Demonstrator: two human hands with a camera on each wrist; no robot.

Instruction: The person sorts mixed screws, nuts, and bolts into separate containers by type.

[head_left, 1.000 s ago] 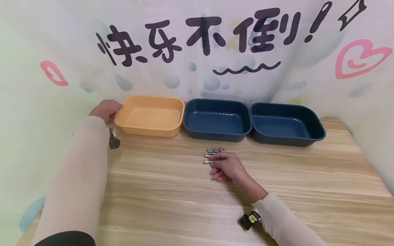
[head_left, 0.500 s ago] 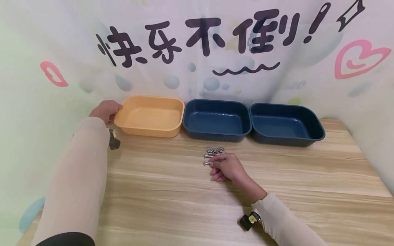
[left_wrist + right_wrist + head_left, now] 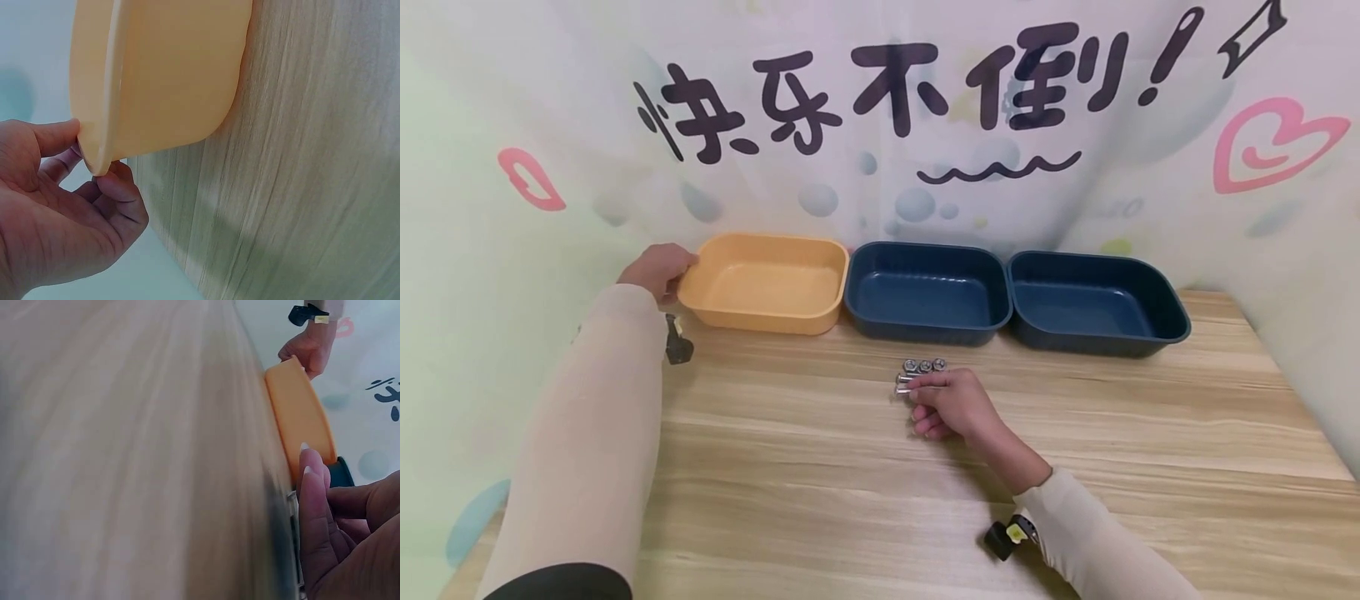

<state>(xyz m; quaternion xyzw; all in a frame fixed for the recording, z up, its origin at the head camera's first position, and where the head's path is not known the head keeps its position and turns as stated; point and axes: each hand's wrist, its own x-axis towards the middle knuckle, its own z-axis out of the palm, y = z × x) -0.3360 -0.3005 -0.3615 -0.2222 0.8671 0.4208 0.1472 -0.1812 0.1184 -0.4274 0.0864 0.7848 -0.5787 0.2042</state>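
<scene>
My left hand (image 3: 658, 268) grips the left end of a yellow-orange plastic bin (image 3: 763, 323). In the left wrist view its thumb and fingers (image 3: 124, 194) pinch the bin's rim (image 3: 112, 75). On the table, my right hand (image 3: 951, 404) pinches a silver bolt (image 3: 902, 390) between thumb and finger; only the head end shows, slightly blurred. Just behind it lies another bolt (image 3: 904, 379), partly covered by the fingers. Beyond that, three silver hex nuts (image 3: 926, 366) sit in a row. In the right wrist view the right hand (image 3: 331, 531) hides most of the hardware.
Two dark blue bins, the middle one (image 3: 928, 333) and the right one (image 3: 1097, 343), stand in line with the yellow bin at the back of the wooden table (image 3: 820, 500). A printed cloth (image 3: 880, 192) hangs right behind them.
The pinched bolt has shifted a little away from me, closer to the bolt behind it, as my right hand moves slightly. My left hand stays on the bin.
</scene>
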